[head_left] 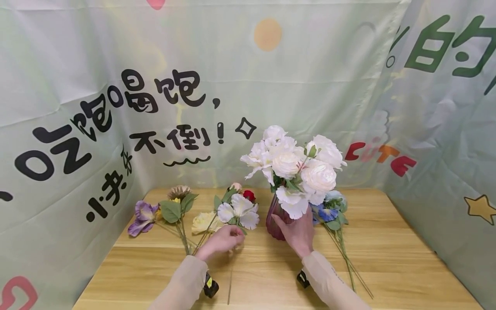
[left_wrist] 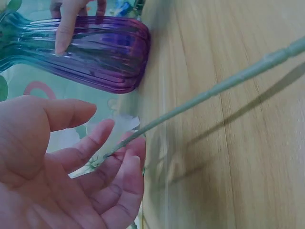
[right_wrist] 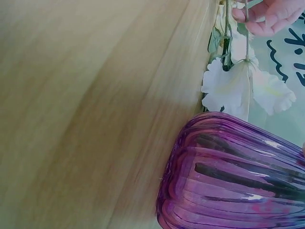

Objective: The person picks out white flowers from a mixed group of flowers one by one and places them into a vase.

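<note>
A ribbed glass vase (head_left: 274, 221), purple at the base and turning teal toward the neck in the left wrist view, stands on the table with a bunch of white flowers (head_left: 296, 168) in it. My right hand (head_left: 301, 232) grips its side, thumb on the near face; some fingers are hidden behind. Left of the vase, my left hand (head_left: 224, 242) holds the thin green stem (left_wrist: 214, 90) of a single white flower (head_left: 240, 211) among curled fingers. In the left wrist view the thumb (left_wrist: 71, 113) stays apart from that stem. Dark stems (right_wrist: 233, 176) show through the glass.
On the left lie a purple flower (head_left: 142, 218), a brown flower (head_left: 179, 192), a cream flower (head_left: 204, 222) and a red one (head_left: 249, 196). Blue flowers (head_left: 329, 212) with long stems lie right of the vase. Printed cloth (head_left: 310, 64) surrounds the wooden table (head_left: 403, 258).
</note>
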Demonstrator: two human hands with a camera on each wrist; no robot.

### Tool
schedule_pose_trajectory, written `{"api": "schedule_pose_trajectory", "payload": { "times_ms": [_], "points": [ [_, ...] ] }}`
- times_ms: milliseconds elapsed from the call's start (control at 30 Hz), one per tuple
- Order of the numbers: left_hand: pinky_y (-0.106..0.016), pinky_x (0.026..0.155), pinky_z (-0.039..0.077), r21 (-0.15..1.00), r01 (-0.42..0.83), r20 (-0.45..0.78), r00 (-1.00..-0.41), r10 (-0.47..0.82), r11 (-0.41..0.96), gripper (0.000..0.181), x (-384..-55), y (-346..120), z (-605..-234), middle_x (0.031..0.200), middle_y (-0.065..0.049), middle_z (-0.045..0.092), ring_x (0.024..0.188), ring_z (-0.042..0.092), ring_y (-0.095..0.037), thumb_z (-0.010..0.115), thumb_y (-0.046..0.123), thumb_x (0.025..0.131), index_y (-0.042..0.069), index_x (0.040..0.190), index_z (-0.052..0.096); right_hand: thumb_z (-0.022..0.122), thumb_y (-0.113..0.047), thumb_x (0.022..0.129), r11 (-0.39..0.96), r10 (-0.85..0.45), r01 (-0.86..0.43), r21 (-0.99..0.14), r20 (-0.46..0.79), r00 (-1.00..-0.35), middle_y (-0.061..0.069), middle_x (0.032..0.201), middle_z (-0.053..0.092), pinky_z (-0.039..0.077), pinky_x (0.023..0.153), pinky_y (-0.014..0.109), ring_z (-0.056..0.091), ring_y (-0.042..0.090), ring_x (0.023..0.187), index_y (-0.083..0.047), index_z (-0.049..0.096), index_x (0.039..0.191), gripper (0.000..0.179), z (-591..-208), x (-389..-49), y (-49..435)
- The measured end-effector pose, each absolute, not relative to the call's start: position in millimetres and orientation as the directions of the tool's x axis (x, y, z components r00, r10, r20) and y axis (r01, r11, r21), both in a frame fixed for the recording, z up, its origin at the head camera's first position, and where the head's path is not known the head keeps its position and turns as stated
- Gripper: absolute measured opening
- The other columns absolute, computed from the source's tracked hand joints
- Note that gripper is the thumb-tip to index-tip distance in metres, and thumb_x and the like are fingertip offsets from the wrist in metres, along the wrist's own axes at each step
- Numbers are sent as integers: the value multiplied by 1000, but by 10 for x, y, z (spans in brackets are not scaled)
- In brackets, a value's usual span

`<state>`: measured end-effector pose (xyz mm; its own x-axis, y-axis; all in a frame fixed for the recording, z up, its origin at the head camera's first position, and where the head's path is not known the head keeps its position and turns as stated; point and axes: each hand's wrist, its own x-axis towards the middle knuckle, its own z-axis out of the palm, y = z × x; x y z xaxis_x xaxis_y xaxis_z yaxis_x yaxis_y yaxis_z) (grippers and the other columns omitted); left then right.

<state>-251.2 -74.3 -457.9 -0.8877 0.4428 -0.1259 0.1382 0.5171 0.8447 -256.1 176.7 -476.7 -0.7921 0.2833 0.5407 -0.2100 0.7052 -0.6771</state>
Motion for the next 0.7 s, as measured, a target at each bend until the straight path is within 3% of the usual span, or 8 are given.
{"api": "schedule_pose_trajectory", "payload": {
  "times_ms": [200, 433, 700],
  "points": [
    [-33, 62, 52, 904, 59, -121, -915, 385, 424, 26, -2534, -741, -4624, 95, -24, 67, 75, 65, -26, 58, 13, 99, -3, 119, 53, 91, -38, 73, 701, 277, -197, -686, 516, -810, 22, 140, 50, 48, 102, 60, 50, 41, 129, -7, 39, 145, 94, -4753, -2545, 1772],
    [-25, 64, 51, 965, -82, -154, -947, 282, 250, 42, -2595, -688, -4689, 101, -27, 71, 71, 65, -15, 51, 4, 98, -9, 134, 33, 91, -37, 72, 701, 281, -200, -685, 523, -805, 23, 138, 50, 49, 100, 59, 52, 41, 126, -6, 41, 143, 93, -4753, -2543, 1774],
    [-17, 57, 47, 977, -137, -178, -945, 274, 161, 46, -2669, -664, -4720, 105, -32, 71, 66, 64, -9, 50, 4, 100, -21, 137, 37, 92, -36, 72, 682, 278, -246, -689, 555, -784, 21, 135, 53, 48, 102, 57, 53, 40, 124, -8, 42, 142, 90, -4768, -2555, 1775]
  ]
}}
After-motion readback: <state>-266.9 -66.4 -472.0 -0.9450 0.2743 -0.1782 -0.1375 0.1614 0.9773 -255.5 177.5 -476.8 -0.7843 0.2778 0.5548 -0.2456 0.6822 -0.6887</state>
